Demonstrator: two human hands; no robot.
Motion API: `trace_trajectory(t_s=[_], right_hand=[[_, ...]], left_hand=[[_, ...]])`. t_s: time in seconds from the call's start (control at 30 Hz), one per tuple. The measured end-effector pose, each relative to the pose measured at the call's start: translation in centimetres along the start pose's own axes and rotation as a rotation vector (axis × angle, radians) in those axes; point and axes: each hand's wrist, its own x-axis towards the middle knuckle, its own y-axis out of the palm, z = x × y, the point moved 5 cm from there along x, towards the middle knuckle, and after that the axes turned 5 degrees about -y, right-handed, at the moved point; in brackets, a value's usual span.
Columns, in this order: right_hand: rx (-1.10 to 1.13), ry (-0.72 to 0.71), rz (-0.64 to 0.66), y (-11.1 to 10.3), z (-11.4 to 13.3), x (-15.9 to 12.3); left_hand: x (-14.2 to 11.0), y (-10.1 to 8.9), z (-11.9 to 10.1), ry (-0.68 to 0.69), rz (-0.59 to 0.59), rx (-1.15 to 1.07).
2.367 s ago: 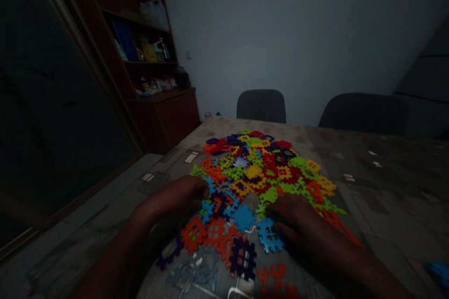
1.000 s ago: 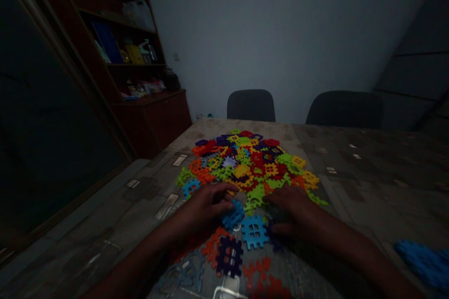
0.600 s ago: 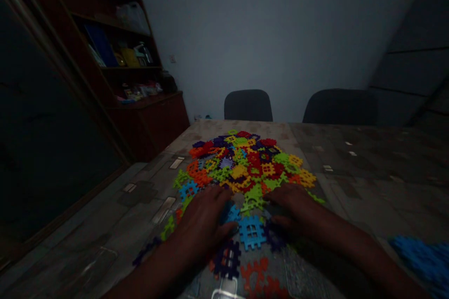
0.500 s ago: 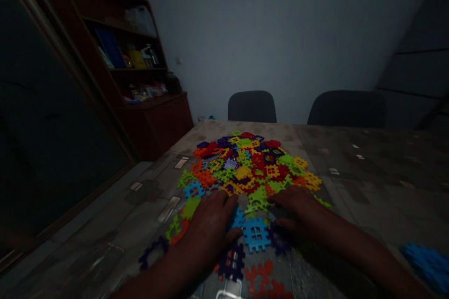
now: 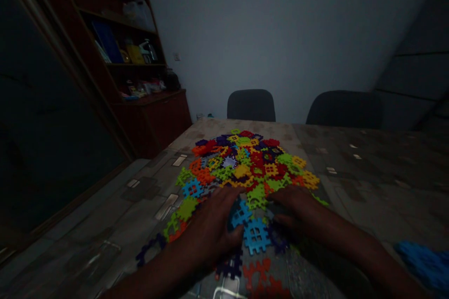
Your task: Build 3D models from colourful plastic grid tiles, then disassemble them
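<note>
A wide heap of colourful plastic interlocking tiles (image 5: pixel 242 170) with toothed edges spreads over the table. My left hand (image 5: pixel 221 217) lies over its near left part, thumb and fingers apart, beside a blue tile (image 5: pixel 240 214). Another blue tile (image 5: pixel 256 235) with a window pattern lies flat between my hands. My right hand (image 5: pixel 293 203) rests at the near right side, fingers stretched toward a green tile (image 5: pixel 257 196), with a dark purple tile (image 5: pixel 278 238) below its thumb. Neither hand visibly holds a tile. What lies beneath the palms is hidden.
More blue pieces (image 5: pixel 424 264) are piled at the right edge of the patterned table (image 5: pixel 351 187). Orange tiles (image 5: pixel 261 275) lie close to me. Two dark chairs (image 5: pixel 251 105) stand behind the table. A wooden shelf (image 5: pixel 154 98) stands at the left.
My left hand has shifted slightly forward, its thumb now farther from its fingers, showing more of the blue tile beside it. My right hand has hardly moved. The camera view has shifted slightly.
</note>
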Motion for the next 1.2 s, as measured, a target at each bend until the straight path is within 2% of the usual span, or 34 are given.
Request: trace_trajectory(t_s=[0.27,0.4,0.57,0.73,0.8,0.87,0.93,1.0,1.1,1.2], right_hand=[[-0.049,-0.006,-0.011,-0.1,-1.0,0.1],[-0.055,-0.012,0.0,0.1,-1.6,0.3],[-0.049,-0.007,-0.003,-0.4,-1.0,0.2],[-0.076,-0.003,0.013,-0.7,-0.3,0.2],[-0.064,-0.007,0.022,-0.7,-0.3,0.2],[-0.047,0.0,0.007,-0.5,-0.8,0.2],[-0.037,-0.001,0.006,-0.2,-1.5,0.2],[-0.036,-0.018,0.009,0.3,-2.0,0.3],[-0.046,-0.027,0.015,0.7,-2.0,0.4],[-0.054,-0.014,0.008,0.6,-1.2,0.4]], left_hand=[[-0.7,3.0,-1.7,0.079,0.111,-0.101],[-0.8,3.5,-1.3,0.065,0.152,-0.093],[-1.0,4.0,-0.6,0.021,0.142,-0.025],[-0.8,4.0,-2.0,0.016,0.136,-0.006],[-0.3,2.9,-2.3,0.027,0.104,-0.011],[0.6,0.7,-1.4,0.039,0.038,-0.02],[1.6,-2.6,1.0,0.026,-0.08,-0.016],[2.3,-6.0,4.7,-0.065,-0.179,0.018],[2.7,-9.4,9.7,-0.189,-0.153,0.05],[2.5,-9.8,12.1,-0.235,-0.095,0.04]])
